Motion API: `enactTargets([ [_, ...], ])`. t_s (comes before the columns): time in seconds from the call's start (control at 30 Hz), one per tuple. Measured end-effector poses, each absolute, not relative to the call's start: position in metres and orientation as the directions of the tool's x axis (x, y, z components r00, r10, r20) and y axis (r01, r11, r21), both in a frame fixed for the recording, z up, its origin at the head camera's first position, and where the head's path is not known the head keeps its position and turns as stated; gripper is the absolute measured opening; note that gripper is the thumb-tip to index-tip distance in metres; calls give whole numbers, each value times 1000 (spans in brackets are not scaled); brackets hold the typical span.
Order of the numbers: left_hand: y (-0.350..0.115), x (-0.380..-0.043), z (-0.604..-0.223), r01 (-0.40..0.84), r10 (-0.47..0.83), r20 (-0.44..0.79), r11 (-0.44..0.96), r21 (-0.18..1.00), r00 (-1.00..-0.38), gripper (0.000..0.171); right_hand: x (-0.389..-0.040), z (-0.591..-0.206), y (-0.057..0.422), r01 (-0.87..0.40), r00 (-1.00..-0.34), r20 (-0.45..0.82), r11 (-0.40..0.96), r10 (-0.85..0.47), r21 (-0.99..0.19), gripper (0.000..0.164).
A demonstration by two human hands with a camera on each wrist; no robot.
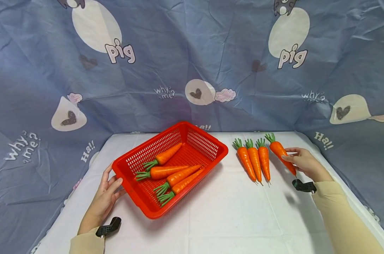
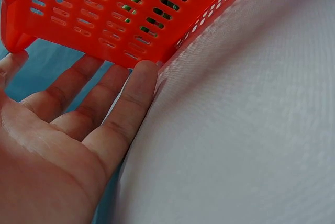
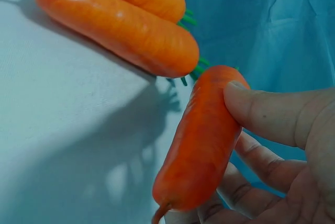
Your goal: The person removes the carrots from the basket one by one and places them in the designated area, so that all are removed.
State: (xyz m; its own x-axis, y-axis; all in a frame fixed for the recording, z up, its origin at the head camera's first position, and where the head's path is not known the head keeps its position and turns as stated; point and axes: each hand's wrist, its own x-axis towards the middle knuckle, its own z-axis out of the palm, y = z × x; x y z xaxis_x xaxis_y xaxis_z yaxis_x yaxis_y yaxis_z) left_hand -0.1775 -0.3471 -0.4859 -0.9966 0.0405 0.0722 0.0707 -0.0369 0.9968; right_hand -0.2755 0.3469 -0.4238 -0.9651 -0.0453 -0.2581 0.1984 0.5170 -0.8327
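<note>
On the left, my left hand touches the outer end of a red plastic basket. Its thumb tip meets the rim, and in the left wrist view the fairly straight fingers reach the slotted wall low down. Several orange carrots with green tops, one of them a carrot near the back, lie in the basket. On the right, my right hand pinches another carrot between thumb and fingers, holding it above the table with its green top pointing away.
Three carrots lie side by side right of the basket, the middle carrot among them, tops toward the back. A white cloth covers the table. A blue printed curtain hangs behind and along both sides.
</note>
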Motion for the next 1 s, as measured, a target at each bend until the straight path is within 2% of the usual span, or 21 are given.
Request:
enactTargets([
  [0.2,-347,-178,-486,74,44,76,-43,996,-996,69,-272,-431,348,210,-963,-265,503,-40,-838,65],
  [0.67,-346,-177,-485,79,44,81,-44,996,-996,68,-273,-443,341,270,-954,-294,572,53,-775,68],
  [1.0,-346,-177,-484,64,33,65,-31,997,-997,70,-275,-447,335,314,-934,-355,568,40,-761,63],
])
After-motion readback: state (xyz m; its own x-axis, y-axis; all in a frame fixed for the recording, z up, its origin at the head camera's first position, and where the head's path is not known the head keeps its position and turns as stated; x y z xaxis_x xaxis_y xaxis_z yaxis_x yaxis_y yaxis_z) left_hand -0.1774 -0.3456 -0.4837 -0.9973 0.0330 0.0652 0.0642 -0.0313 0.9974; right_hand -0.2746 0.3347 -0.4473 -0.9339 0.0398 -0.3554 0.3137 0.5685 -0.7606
